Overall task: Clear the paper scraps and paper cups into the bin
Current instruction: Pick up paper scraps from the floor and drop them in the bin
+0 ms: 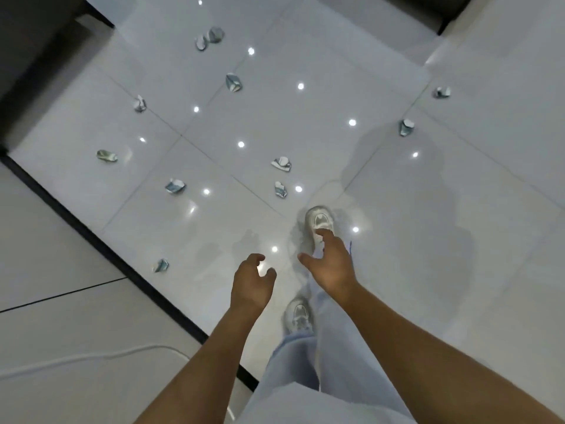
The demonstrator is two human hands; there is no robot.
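Glossy white floor tiles (305, 117) fill the head view, mirroring ceiling spotlights as bright dots, with a dark strip (91, 231) running diagonally off to the left of the hands and a pale cable (91, 358) lying beyond it. The person stands on the tiles in white trainers and light trousers, both arms reaching forward and down.

The left hand (252, 280) hangs with loosely curled fingers and grasps nothing. The right hand (328, 264) is released too, fingers spread and relaxed, in front of the forward shoe (319, 221).

Judging from how things lie, the clearing has barely begun, if at all: nothing is in either hand and no bin shows in view. About a dozen crumpled pieces remain scattered ahead of the hands. Nearest are two crushed cups just beyond the right hand (280, 189) (282, 163); one scrap (161, 265) lies to the left of the left hand beside the dark strip. Others sit farther out to the left (175, 186) (107, 156) (140, 104), far ahead (234, 82) (210, 38), and well off to the right (406, 127) (441, 92).

Each piece looks white with blue-green print, squashed and creased. Which are cups and which are plain scraps is hard to tell at this range.
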